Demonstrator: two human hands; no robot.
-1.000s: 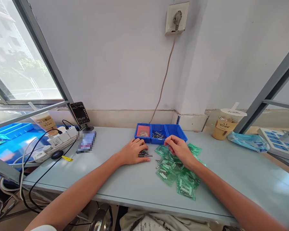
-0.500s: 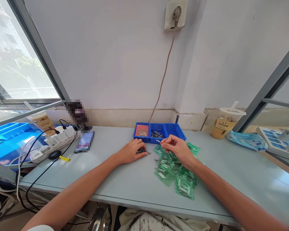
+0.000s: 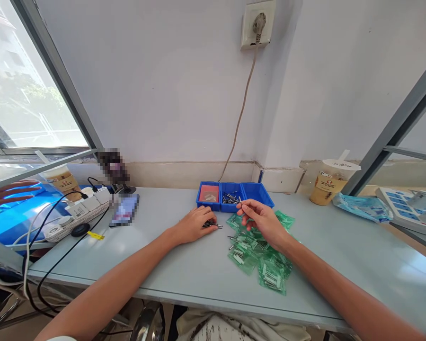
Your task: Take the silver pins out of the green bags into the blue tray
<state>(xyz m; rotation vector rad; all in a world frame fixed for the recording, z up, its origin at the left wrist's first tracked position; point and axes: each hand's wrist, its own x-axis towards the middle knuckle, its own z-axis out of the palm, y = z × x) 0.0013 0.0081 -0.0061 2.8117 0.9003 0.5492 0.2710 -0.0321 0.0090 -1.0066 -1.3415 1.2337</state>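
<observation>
My left hand (image 3: pixel 195 225) rests on the table with its fingers curled round a small heap of metal pins (image 3: pixel 209 224); some pin ends stick out past the fingertips. My right hand (image 3: pixel 257 217) is raised and pinches one small metal pin (image 3: pixel 239 202) between thumb and fingertips. Just behind both hands stands a blue three-part tray (image 3: pixel 216 207). Its left part holds a pinkish-red piece (image 3: pixel 208 190), and loose metal pins (image 3: pixel 230 197) lie in the middle part. Green plastic bags (image 3: pixel 272 277) of slim pieces are piled under and in front of my right hand.
A phone (image 3: pixel 124 210), a power strip (image 3: pixel 80 208) and cables lie at the left. Another person's hand (image 3: pixel 10 194) is over blue plastic (image 3: pixel 21 222) there. At the right are a drink cup (image 3: pixel 328 184), a light-blue packet (image 3: pixel 364 208) and a white device (image 3: pixel 401 206).
In my right fingers the pin has turned more upright and shifted slightly right. Another person's hand has come into view at the far left. My left hand stays almost still.
</observation>
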